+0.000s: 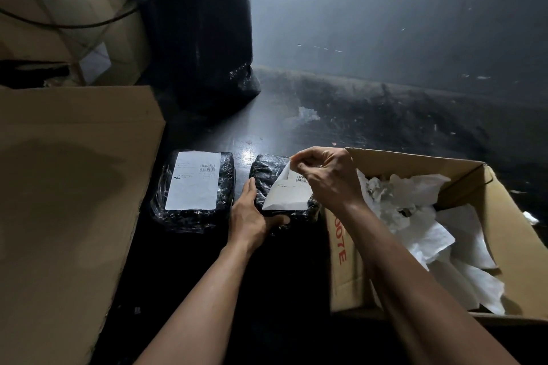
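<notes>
forearms (207, 299) outstretched, the black parcel (267, 170) is clasped by the left hand (252, 215) while the label (286, 197), pinched by the right hand (323, 178), is best smoothed from below the pinch.

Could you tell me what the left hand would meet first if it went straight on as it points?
The left hand, gripping the right parcel, points along the gap beside the labelled parcel. Straight on it would cross only bare table; the tall black roll seems the first obstacle, though depth is unclear.

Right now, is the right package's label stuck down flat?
No, the right hand pinches the label, whose top corner is lifted off the package.
</notes>
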Action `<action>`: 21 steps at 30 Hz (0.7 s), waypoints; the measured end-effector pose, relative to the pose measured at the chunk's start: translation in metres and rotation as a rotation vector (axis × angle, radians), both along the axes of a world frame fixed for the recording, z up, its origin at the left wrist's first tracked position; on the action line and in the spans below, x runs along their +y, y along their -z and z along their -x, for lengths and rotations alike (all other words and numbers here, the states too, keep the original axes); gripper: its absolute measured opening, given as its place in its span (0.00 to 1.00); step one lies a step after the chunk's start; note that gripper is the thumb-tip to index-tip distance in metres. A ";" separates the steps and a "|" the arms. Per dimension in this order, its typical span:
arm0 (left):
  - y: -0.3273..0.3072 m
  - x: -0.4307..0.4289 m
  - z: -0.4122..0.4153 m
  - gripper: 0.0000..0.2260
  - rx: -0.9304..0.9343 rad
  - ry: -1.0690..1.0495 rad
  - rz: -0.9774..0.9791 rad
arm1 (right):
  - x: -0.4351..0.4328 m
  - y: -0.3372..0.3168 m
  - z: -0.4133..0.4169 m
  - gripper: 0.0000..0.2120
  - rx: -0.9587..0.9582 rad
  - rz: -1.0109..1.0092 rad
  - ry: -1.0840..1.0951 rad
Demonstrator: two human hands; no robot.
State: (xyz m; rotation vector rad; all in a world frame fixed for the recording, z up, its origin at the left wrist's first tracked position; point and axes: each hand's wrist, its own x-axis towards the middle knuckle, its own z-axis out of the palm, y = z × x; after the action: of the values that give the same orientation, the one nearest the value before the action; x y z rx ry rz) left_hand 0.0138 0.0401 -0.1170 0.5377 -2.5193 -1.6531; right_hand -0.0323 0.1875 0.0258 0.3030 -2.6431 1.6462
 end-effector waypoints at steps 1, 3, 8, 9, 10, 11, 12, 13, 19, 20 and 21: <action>0.000 0.000 0.000 0.60 -0.003 0.002 0.004 | 0.001 0.000 0.000 0.03 -0.005 0.007 -0.005; 0.000 0.001 0.000 0.60 -0.003 0.005 0.024 | 0.004 0.001 0.000 0.03 -0.021 0.032 -0.016; -0.001 0.000 -0.002 0.59 -0.019 0.009 0.086 | 0.022 -0.004 0.013 0.03 -0.008 0.064 0.027; -0.003 0.000 -0.002 0.59 -0.020 0.009 0.102 | 0.024 -0.008 0.016 0.03 0.005 0.048 0.021; -0.004 0.001 -0.002 0.59 -0.027 0.010 0.117 | 0.025 -0.012 0.019 0.03 0.027 0.017 0.010; -0.004 0.001 -0.002 0.59 -0.032 0.015 0.130 | 0.024 -0.014 0.021 0.03 0.052 -0.018 -0.002; -0.005 0.001 -0.001 0.59 -0.036 0.021 0.138 | 0.022 -0.016 0.022 0.03 0.072 -0.044 -0.017; -0.006 0.001 -0.002 0.59 -0.040 0.024 0.146 | 0.020 -0.017 0.021 0.04 0.082 -0.062 -0.031; -0.014 -0.002 -0.003 0.59 -0.070 0.073 0.230 | 0.018 -0.029 0.010 0.11 0.160 -0.179 -0.061; -0.017 -0.001 -0.003 0.60 -0.076 0.086 0.251 | 0.020 -0.033 0.009 0.12 0.185 -0.199 -0.065; -0.020 -0.001 -0.004 0.60 -0.079 0.095 0.277 | 0.023 -0.036 0.009 0.11 0.212 -0.219 -0.063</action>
State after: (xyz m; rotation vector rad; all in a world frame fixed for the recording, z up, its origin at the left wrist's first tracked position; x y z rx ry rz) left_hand 0.0173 0.0388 -0.0970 0.4697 -2.8082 -1.2980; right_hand -0.0412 0.2102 0.0623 0.5374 -2.6750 1.2580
